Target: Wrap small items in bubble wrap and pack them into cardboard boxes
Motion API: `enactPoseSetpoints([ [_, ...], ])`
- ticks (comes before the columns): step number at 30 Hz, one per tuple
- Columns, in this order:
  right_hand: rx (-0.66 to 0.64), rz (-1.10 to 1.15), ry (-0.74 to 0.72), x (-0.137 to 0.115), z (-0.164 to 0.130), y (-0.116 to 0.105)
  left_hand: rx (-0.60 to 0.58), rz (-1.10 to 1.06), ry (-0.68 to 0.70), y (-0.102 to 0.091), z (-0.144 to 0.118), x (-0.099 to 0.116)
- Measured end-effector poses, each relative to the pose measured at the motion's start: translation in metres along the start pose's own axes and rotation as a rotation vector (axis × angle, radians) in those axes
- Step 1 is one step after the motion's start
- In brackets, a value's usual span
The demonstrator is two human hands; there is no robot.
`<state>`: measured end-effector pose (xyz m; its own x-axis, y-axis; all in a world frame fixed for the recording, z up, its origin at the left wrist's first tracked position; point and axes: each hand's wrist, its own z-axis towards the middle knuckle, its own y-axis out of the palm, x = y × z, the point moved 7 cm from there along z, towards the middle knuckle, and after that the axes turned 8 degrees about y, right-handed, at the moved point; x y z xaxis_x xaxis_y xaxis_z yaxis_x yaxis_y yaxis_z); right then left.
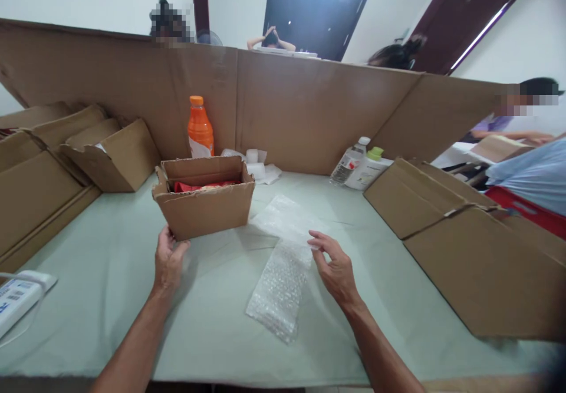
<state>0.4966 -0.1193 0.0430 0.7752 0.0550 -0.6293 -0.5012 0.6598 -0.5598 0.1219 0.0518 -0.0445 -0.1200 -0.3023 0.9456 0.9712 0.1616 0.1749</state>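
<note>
A small open cardboard box (212, 213) stands on the cloth-covered table, with something red (198, 187) showing inside it. My left hand (168, 260) is at the box's lower left corner, thumb and fingers apart, seemingly touching the cardboard without a grip around it. In front and to the right lie two pieces of bubble wrap, a flat sheet (283, 219) farther back and a narrower piece (280, 290) nearer me, overlapping. My right hand (333, 266) has its fingers curled toward the thumb at the right edge of the flat sheet, pinching that edge.
An orange bottle (200, 128) and white rolls (254, 166) stand behind the box. A clear bottle (349, 160) and a white bottle (369, 169) lean at the back right. Cardboard boxes flank both sides. A power strip (22, 299) lies left. People sit beyond the cardboard partition (300, 110).
</note>
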Motion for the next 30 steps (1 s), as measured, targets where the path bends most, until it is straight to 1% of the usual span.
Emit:
enactPoseSetpoints([
  [2, 0.029, 0.0, 0.007, 0.002, -0.002, -0.014, -0.063, 0.021, -0.014, 0.007, -0.002, -0.001],
  [3, 0.042, 0.006, 0.014, 0.003, -0.003, -0.021, -0.071, 0.051, -0.009, 0.008, -0.004, 0.0],
  [5, 0.058, 0.033, 0.039, 0.004, -0.007, -0.032, -0.012, 0.181, 0.022, 0.004, -0.01, 0.008],
  [7, 0.062, 0.073, 0.072, 0.001, -0.01, -0.039, 0.072, 0.369, 0.086, 0.001, -0.022, 0.025],
  [8, 0.06, 0.096, 0.084, -0.003, -0.012, -0.042, 0.082, 0.452, 0.133, 0.004, -0.03, 0.035],
  [9, 0.057, 0.119, 0.093, -0.008, -0.012, -0.045, 0.059, 0.509, 0.195, 0.009, -0.039, 0.046],
  [10, 0.055, 0.142, 0.097, -0.014, -0.012, -0.048, 0.002, 0.539, 0.268, 0.018, -0.048, 0.056],
  [12, 0.055, 0.191, 0.088, -0.03, -0.01, -0.053, -0.176, 0.542, 0.416, 0.041, -0.069, 0.072],
  [13, 0.055, 0.22, 0.081, -0.039, -0.009, -0.056, -0.272, 0.529, 0.464, 0.052, -0.08, 0.076],
  [14, 0.053, 0.253, 0.075, -0.048, -0.007, -0.058, -0.357, 0.511, 0.482, 0.062, -0.089, 0.077],
  [15, 0.05, 0.291, 0.071, -0.057, -0.005, -0.061, -0.425, 0.49, 0.463, 0.07, -0.095, 0.076],
  [16, 0.043, 0.332, 0.069, -0.065, -0.004, -0.063, -0.472, 0.466, 0.414, 0.075, -0.099, 0.073],
  [18, 0.013, 0.421, 0.067, -0.079, -0.004, -0.065, -0.503, 0.408, 0.281, 0.082, -0.1, 0.066],
  [20, -0.045, 0.494, 0.067, -0.088, -0.008, -0.063, -0.513, 0.352, 0.2, 0.086, -0.097, 0.065],
  [24, -0.206, 0.548, 0.099, -0.089, -0.023, -0.053, -0.621, 0.236, 0.212, 0.09, -0.091, 0.077],
  [25, -0.226, 0.544, 0.109, -0.088, -0.027, -0.052, -0.64, 0.2, 0.194, 0.088, -0.091, 0.08],
  [27, -0.217, 0.517, 0.121, -0.088, -0.033, -0.055, -0.639, 0.152, 0.109, 0.079, -0.093, 0.086],
  [30, -0.125, 0.484, 0.112, -0.099, -0.038, -0.072, -0.561, 0.164, -0.008, 0.056, -0.096, 0.104],
])
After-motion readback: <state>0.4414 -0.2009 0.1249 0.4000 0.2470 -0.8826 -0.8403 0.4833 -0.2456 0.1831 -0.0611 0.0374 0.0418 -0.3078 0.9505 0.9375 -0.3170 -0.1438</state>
